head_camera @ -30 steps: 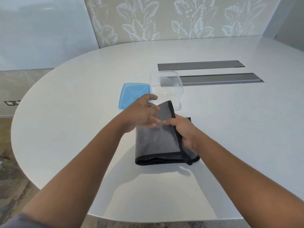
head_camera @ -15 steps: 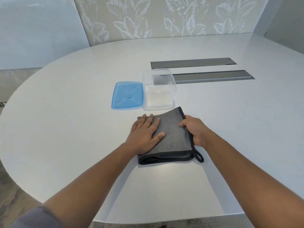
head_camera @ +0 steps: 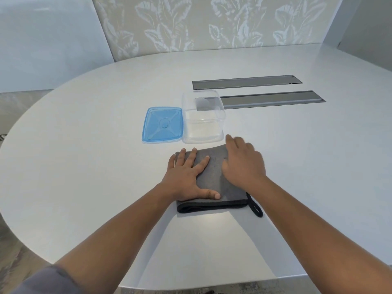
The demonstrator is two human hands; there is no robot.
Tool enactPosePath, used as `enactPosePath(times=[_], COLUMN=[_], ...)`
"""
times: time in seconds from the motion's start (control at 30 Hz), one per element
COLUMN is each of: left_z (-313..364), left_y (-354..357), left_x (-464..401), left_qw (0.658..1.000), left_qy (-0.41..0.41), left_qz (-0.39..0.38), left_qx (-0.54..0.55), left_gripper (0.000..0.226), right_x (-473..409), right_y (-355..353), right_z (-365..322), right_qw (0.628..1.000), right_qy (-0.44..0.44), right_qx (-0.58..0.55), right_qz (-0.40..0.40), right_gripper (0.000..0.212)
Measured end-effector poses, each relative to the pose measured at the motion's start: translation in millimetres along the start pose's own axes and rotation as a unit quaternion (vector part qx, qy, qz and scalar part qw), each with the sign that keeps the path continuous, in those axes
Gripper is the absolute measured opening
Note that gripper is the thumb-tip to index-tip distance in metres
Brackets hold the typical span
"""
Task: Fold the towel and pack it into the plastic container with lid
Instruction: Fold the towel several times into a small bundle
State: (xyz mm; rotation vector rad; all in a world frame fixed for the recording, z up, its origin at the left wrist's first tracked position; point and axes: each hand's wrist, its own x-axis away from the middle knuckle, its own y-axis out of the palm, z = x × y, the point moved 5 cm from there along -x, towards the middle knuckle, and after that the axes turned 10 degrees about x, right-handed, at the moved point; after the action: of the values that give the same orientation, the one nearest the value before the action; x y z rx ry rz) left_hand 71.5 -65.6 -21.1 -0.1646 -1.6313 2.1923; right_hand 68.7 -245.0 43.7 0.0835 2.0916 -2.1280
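A grey towel (head_camera: pixel 214 179) with black edging lies folded flat on the white table (head_camera: pixel 84 166), its hanging loop sticking out at the near right corner. My left hand (head_camera: pixel 186 177) presses flat on the towel's left half, fingers spread. My right hand (head_camera: pixel 244 164) lies flat over the towel's right half, slightly blurred. Just beyond the towel stands the clear plastic container (head_camera: pixel 202 117), open and holding nothing. Its blue lid (head_camera: pixel 163 124) lies flat on the table, touching the container's left side.
Two long grey cable-slot covers (head_camera: pixel 247 82) are set into the table behind and right of the container. The table's rounded edge runs close along the left and near side. A leaf-patterned wall stands behind.
The upper towel layer was laid down and smoothed. My left hand went flat on it; my right hand let go of the right edge and now rests flat on top.
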Motion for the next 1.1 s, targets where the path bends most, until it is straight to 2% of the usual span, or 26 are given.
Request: enactPosePath(times=[0.07,0.13,0.27,0.4,0.5,0.53,0.57,0.67,0.7,0.83,0.93,1.1], left_z=[0.0,-0.2,0.0,1.8,1.4,0.0,-2.3,-14.2,-19.2,-32.4,-33.4,-35.5], left_y=[0.7,1.0,1.4,1.2,-2.9,-5.9,-9.7,-23.4,-27.0,-36.2,-40.8,-38.4], left_x=[-0.4,-0.1,1.5,1.0,-3.0,-5.8,-8.9,-17.7,-20.3,-27.0,-30.5,-34.2], left_qw=[1.0,1.0,0.999,0.997,0.998,0.997,0.995,0.983,0.981,0.977,0.974,0.967], left_qy=[0.003,0.009,0.031,0.06,0.057,0.043,0.023,-0.037,-0.049,-0.08,-0.065,-0.037], left_qz=[0.009,0.015,0.025,0.036,0.025,0.028,0.037,0.086,0.1,0.119,0.147,0.166], left_qx=[0.002,0.004,-0.007,-0.016,0.033,0.063,0.093,0.155,0.161,0.158,0.161,0.191], left_gripper=[0.129,0.129,0.125,0.122,0.122,0.119,0.114,0.087,0.077,0.051,0.035,0.016], right_x=[1.3,1.7,2.4,-4.3,-10.0,-11.3,-11.7,-11.3,-10.9,-13.5,-19.6,-25.2], right_y=[-0.3,8.9,30.5,34.6,35.3,36.8,38.1,39.4,40.7,47.7,50.6,56.2], right_z=[-19.6,-29.1,-21.3,0.9,17.6,21.9,25.4,33.8,36.0,40.9,37.1,36.5], right_qw=[0.997,0.997,0.997,0.983,0.975,0.971,0.965,0.939,0.931,0.9,0.87,0.857], right_qy=[-0.06,-0.073,-0.028,0.085,0.128,0.134,0.143,0.173,0.182,0.208,0.21,0.221], right_qx=[-0.036,-0.039,-0.043,-0.151,-0.18,-0.194,-0.219,-0.292,-0.313,-0.378,-0.434,-0.45], right_qz=[0.016,-0.009,-0.055,-0.056,-0.036,-0.034,-0.034,-0.047,-0.05,-0.068,-0.102,-0.121], right_gripper=[0.062,0.058,0.061,0.063,0.03,0.026,0.029,0.058,0.061,0.054,0.055,0.034])
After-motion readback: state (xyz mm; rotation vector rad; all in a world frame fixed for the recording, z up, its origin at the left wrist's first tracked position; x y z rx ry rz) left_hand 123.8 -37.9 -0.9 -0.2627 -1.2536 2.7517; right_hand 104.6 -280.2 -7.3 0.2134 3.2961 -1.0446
